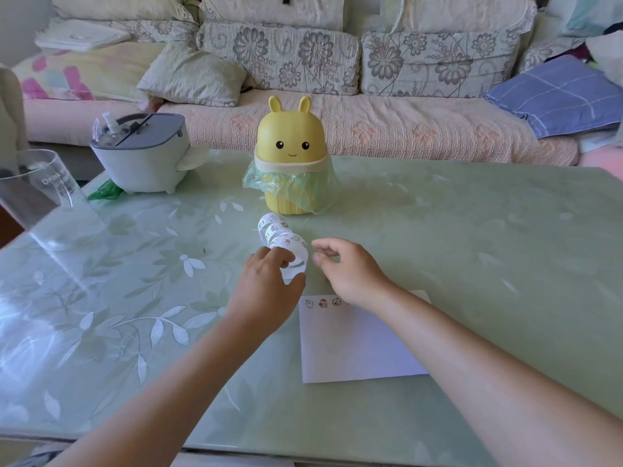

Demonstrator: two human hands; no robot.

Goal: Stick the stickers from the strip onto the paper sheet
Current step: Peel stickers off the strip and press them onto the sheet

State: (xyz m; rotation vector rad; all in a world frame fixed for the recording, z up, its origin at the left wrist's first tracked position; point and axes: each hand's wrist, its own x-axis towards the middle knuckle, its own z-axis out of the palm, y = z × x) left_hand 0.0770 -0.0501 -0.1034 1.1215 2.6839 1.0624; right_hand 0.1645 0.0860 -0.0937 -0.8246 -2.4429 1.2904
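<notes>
A curled white sticker strip [281, 235] with small cartoon animals lies coiled on the table in front of the yellow bin. My left hand [266, 284] grips the near end of the coil between thumb and fingers. To the right of the strip hovers my right hand [347, 267], fingers bent and apart, holding nothing. The white paper sheet [354, 345] lies flat just below the hands, its far right corner hidden under my right wrist. Three small stickers [323, 303] sit in a row along its top left edge.
A yellow bunny-shaped bin [290, 156] with a green bag stands behind the strip. A grey tissue box [141, 153] sits at the back left, a clear glass jug [37, 190] at the far left edge. A sofa runs behind the green glass table [472, 247].
</notes>
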